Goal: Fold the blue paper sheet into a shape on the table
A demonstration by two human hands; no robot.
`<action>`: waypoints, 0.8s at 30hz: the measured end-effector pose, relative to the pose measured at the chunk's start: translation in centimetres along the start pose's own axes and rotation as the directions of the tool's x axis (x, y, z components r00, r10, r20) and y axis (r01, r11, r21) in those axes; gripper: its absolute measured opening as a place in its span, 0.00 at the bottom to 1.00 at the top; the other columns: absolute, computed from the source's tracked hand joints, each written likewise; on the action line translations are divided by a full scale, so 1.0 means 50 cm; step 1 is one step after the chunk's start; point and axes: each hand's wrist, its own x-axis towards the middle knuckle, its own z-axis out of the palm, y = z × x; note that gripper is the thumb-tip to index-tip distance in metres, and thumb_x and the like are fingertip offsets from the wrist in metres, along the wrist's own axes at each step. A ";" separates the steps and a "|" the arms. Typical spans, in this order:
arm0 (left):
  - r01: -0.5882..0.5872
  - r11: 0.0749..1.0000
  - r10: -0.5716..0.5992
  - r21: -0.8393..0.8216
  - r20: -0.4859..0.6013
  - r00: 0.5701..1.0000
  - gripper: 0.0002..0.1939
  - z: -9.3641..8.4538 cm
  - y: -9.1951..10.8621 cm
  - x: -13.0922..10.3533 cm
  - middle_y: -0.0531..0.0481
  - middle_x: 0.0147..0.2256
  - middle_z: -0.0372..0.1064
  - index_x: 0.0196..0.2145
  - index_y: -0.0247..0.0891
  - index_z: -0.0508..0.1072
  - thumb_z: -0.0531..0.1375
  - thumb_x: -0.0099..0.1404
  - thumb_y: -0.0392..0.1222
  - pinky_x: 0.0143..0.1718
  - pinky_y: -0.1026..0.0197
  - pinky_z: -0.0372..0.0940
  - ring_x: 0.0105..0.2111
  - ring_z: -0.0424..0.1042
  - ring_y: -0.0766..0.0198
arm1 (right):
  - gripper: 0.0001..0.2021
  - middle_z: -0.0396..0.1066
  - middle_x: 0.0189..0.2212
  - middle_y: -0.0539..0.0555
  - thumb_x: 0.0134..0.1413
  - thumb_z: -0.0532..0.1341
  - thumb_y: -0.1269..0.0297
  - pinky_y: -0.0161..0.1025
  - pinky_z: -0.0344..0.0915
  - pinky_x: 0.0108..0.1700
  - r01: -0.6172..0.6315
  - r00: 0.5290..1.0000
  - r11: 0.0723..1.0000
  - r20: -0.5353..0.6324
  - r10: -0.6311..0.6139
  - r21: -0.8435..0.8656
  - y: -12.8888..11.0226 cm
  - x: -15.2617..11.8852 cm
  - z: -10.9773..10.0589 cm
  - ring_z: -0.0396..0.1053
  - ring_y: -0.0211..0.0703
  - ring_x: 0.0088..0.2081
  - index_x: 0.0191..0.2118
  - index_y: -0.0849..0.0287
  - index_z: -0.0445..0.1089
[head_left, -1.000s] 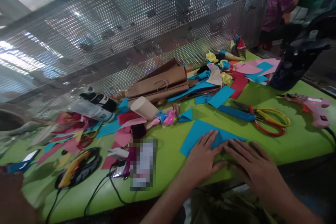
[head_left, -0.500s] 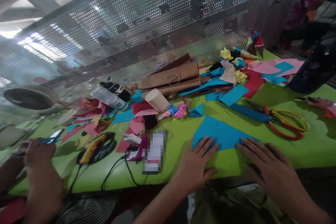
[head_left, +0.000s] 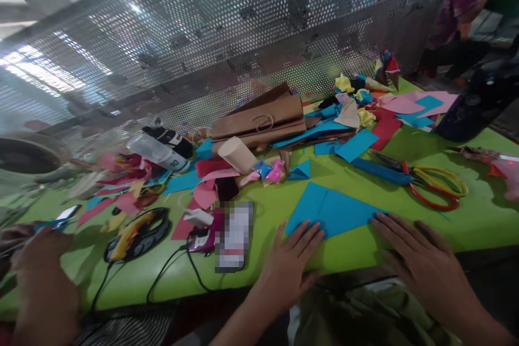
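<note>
A blue sheet of paper point(head_left: 336, 211), folded to a triangle, lies on the green tabletop in front of me. My left hand point(head_left: 290, 259) rests on its lower left edge, palm down with fingers stretched out. Near the right corner, my right hand point(head_left: 421, 254) lies flat, its fingertips at the paper's edge. Both hands are open and grip nothing. Beyond the right hand are scissors point(head_left: 440, 189) with one red and one yellow handle, and a long blue bar-shaped thing point(head_left: 381, 172) beside their blades. A small folded blue paper piece point(head_left: 300, 170) sits behind the triangle.
A phone point(head_left: 235, 235) and a yellow-black glue gun point(head_left: 138, 235) with cords lie left. Brown paper point(head_left: 259, 119), a pale roll point(head_left: 237, 154), bottles point(head_left: 158, 151) and coloured scraps crowd the back. A dark bottle point(head_left: 474, 102) stands right. Another person's hand point(head_left: 42, 251) works far left.
The view has shifted slightly, moving the table's things left in the picture. My right hand has slid a little toward the paper's right corner. My left hand keeps its place on the edge.
</note>
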 end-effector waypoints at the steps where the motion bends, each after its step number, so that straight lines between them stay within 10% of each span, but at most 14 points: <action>1: 0.012 1.000 -0.012 0.001 -0.001 1.000 0.37 0.000 -0.001 -0.008 0.48 0.70 0.52 0.73 0.46 0.41 0.50 0.74 0.57 0.70 0.40 0.39 0.70 0.50 0.52 | 0.29 0.61 0.68 0.52 0.68 0.54 0.55 0.59 0.51 0.64 -0.007 1.000 1.000 -0.004 0.007 0.000 0.004 -0.002 -0.001 0.65 0.55 0.63 0.72 0.46 0.51; 15: 0.236 0.971 -0.233 0.031 -0.067 0.970 0.33 0.008 0.004 -0.080 0.48 0.72 0.47 0.73 0.44 0.46 0.49 0.75 0.51 0.70 0.38 0.24 0.72 0.44 0.52 | 0.26 0.73 0.59 0.54 0.64 0.58 0.59 0.61 0.53 0.63 0.052 0.989 0.999 -0.141 -0.049 0.018 0.014 -0.026 0.022 0.70 0.59 0.57 0.66 0.48 0.62; 21: 0.271 0.961 -0.275 -0.053 -0.116 0.954 0.36 0.005 0.063 -0.048 0.46 0.73 0.41 0.73 0.45 0.43 0.52 0.74 0.52 0.69 0.36 0.37 0.71 0.45 0.48 | 0.18 0.79 0.48 0.52 0.59 0.64 0.62 0.53 0.58 0.58 0.125 0.968 0.992 -0.224 -0.117 0.024 -0.038 -0.060 0.038 0.74 0.54 0.49 0.56 0.48 0.72; 24: 0.238 0.952 -0.254 -0.191 -0.066 0.965 0.37 -0.002 0.092 -0.011 0.47 0.73 0.42 0.73 0.51 0.42 0.52 0.73 0.58 0.67 0.35 0.46 0.70 0.49 0.47 | 0.15 0.81 0.45 0.50 0.59 0.63 0.65 0.46 0.60 0.55 0.358 0.916 0.928 -0.231 -0.329 0.098 -0.082 -0.045 0.024 0.75 0.46 0.45 0.51 0.49 0.75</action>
